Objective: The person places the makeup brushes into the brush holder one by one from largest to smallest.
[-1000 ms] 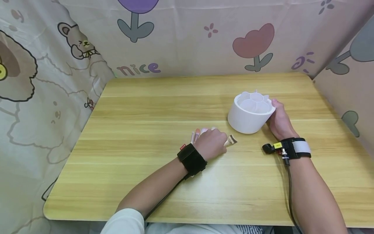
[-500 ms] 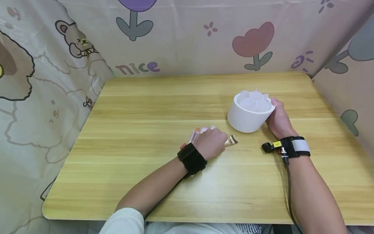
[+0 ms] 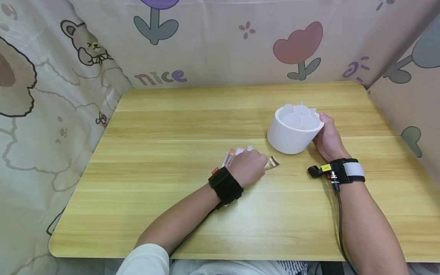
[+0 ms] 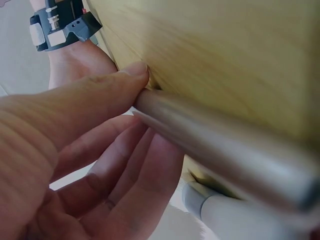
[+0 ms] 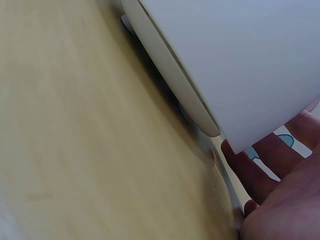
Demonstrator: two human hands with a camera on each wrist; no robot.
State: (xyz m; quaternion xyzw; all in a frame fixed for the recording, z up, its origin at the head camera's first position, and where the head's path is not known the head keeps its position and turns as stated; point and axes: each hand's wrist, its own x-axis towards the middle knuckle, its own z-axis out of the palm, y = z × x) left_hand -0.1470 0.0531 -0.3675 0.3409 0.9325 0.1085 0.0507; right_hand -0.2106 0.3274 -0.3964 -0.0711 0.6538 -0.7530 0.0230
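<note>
My left hand (image 3: 248, 168) is over the middle of the table. In the left wrist view its thumb and fingers pinch a slim bronze-coloured stick (image 4: 220, 140); its flared, dark-edged end (image 3: 272, 163) pokes out to the right in the head view. Several slender white and pink makeup brushes (image 3: 229, 156) show just beyond the knuckles, mostly hidden by the hand. My right hand (image 3: 329, 139) grips the right side of a round white holder (image 3: 292, 138), thumb at its rim. Fin-like dividers fan out from a central disc inside it. Fingers touch its lower edge (image 5: 235, 145) in the right wrist view.
Both hands work over a light wooden table (image 3: 165, 126). A patterned curtain (image 3: 220, 46) stands along its back and sides. Black straps with cameras (image 3: 347, 171) sit on the wrists, and a cable (image 3: 341, 225) runs down beside the right forearm.
The head view has shifted slightly. Both hands keep their places, the left on the bronze stick and the right on the white holder.
</note>
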